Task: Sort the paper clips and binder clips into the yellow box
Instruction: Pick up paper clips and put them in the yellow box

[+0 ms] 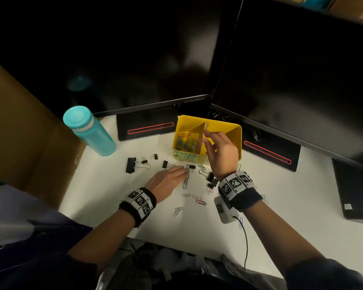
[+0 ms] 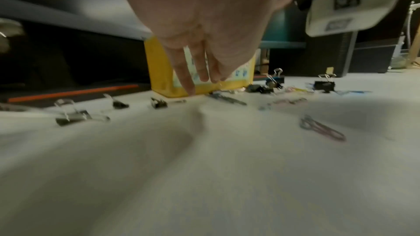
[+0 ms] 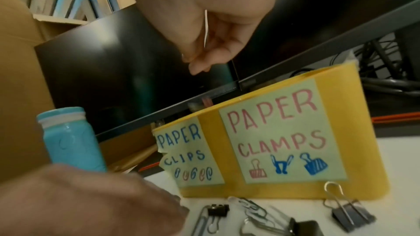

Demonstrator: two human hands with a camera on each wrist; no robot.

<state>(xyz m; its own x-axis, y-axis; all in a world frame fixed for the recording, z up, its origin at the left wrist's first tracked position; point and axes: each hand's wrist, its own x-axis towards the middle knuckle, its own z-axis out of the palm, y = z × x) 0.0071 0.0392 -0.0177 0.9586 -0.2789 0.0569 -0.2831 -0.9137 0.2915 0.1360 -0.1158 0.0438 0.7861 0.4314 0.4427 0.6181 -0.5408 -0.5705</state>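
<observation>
The yellow box (image 1: pixel 236 130) stands at the back of the white desk, with paper clips lying in its left compartment (image 1: pixel 186 142). Its labels read "paper clips" (image 3: pixel 188 155) and "paper clamps" (image 3: pixel 277 135). My right hand (image 1: pixel 205 139) hovers over the box's divider, fingers curled, pinching a thin wire paper clip (image 3: pixel 205 28). My left hand (image 1: pixel 183 171) lies flat on the desk, its straight fingertips (image 2: pixel 191 89) touching a long silver paper clip (image 1: pixel 186 177). Black binder clips (image 1: pixel 131 165) and coloured paper clips (image 1: pixel 198 199) lie scattered in front of the box.
A teal bottle (image 1: pixel 89 130) stands left of the box. Two dark monitors (image 1: pixel 134 49) on stands with red stripes (image 1: pixel 150 128) rise behind it. A cardboard box (image 1: pixel 19 122) sits at the left and a dark device (image 1: pixel 356 189) at the right.
</observation>
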